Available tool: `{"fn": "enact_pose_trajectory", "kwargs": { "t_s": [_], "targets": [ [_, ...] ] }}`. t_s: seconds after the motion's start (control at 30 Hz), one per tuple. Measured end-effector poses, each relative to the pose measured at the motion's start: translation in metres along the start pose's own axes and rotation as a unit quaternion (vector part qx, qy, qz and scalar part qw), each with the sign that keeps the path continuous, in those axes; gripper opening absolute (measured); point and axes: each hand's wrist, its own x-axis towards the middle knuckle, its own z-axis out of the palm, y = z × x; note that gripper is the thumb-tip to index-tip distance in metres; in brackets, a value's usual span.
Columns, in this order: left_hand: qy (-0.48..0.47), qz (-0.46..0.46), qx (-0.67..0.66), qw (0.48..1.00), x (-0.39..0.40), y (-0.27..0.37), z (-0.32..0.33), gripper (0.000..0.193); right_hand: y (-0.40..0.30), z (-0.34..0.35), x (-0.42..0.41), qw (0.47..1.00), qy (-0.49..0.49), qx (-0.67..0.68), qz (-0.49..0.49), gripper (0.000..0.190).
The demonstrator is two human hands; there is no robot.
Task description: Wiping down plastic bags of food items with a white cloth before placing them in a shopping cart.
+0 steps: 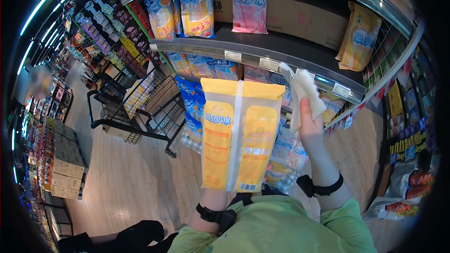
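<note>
My left hand is hidden behind a large yellow and clear plastic snack pack, and only my left forearm (215,200) shows below it. The yellow pack (218,147) stands upright in front of me, its seamed, barcoded back towards me. To its right, my right hand (309,121) pinches a folded white cloth (306,93), raised close to the shelf edge. Ahead is a dark grey shelf (291,47) carrying a pink pack (249,5), blue and yellow packs (197,8) at the left, and an orange-yellow pack (360,37) at the right end.
A black wire shopping cart (140,98) stands left of the shelf. Cardboard boxes (68,158) are stacked farther left. A lower shelf with price tags (269,65) runs above more packs. Part of another person in dark clothing (140,235) shows at the bottom left.
</note>
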Motion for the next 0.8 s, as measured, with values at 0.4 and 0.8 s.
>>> {"fn": "enact_pose_trajectory", "kwargs": {
  "t_s": [0.4,0.8],
  "targets": [
    [0.242,0.272,0.311,0.878,0.001,-0.003,-0.024,0.074,-0.010,0.030,-0.024,0.943,-0.054,0.234,0.231,0.039],
    [0.220,0.376,0.510,0.742,-0.028,0.038,0.043,0.051,-0.001,0.046,-0.023,0.930,-0.142,0.167,0.294,0.036]
  ]
}}
